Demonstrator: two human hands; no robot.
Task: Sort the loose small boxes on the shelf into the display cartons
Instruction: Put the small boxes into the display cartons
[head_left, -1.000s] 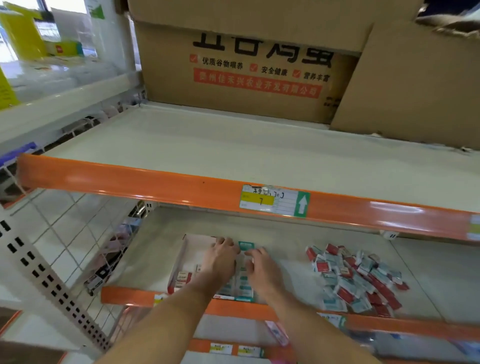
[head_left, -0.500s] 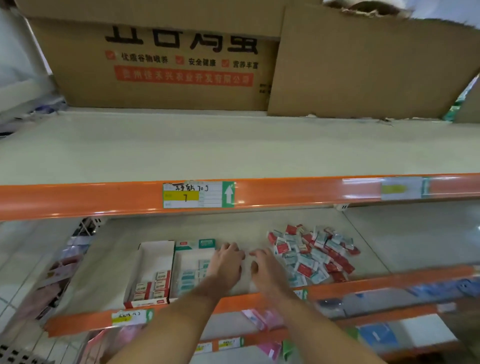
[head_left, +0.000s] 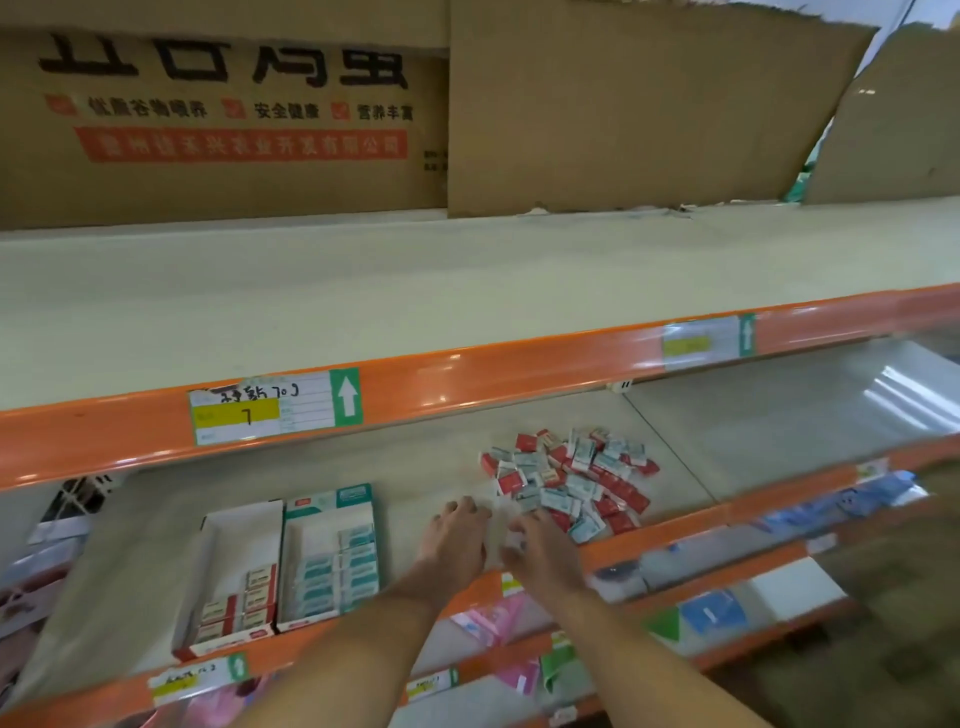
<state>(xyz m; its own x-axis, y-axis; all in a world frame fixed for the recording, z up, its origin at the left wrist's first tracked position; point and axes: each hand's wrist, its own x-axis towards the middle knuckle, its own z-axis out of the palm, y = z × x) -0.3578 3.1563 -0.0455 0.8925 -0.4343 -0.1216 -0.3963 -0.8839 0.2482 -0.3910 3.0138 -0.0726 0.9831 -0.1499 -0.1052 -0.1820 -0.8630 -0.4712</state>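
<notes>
Hands at the near edge of a heap of loose small boxes (head_left: 566, 480) on the lower shelf (head_left: 769, 431), head view. Left hand (head_left: 457, 538) lies palm-down on the shelf with fingers loosely spread, holding nothing visible; right hand (head_left: 540, 543) reaches the heap's near corner, blurred, so whether its fingers pinch a box cannot be told. Two display cartons stand well to the left: a red-trimmed carton (head_left: 228, 587) with red boxes at its front, and a teal-trimmed carton (head_left: 332, 556) just beside it, part-filled with teal boxes. Red and teal boxes lie mixed in the heap, so a hasty grab may, in judgement, take both colours and misfile one; boxes near the orange shelf lip (head_left: 670, 535) could be swept over it by the right forearm. Compared with half a second earlier, both hands have shifted rightward, away from the teal-trimmed carton and onto the heap's edge; a second before, they worked inside that carton.
</notes>
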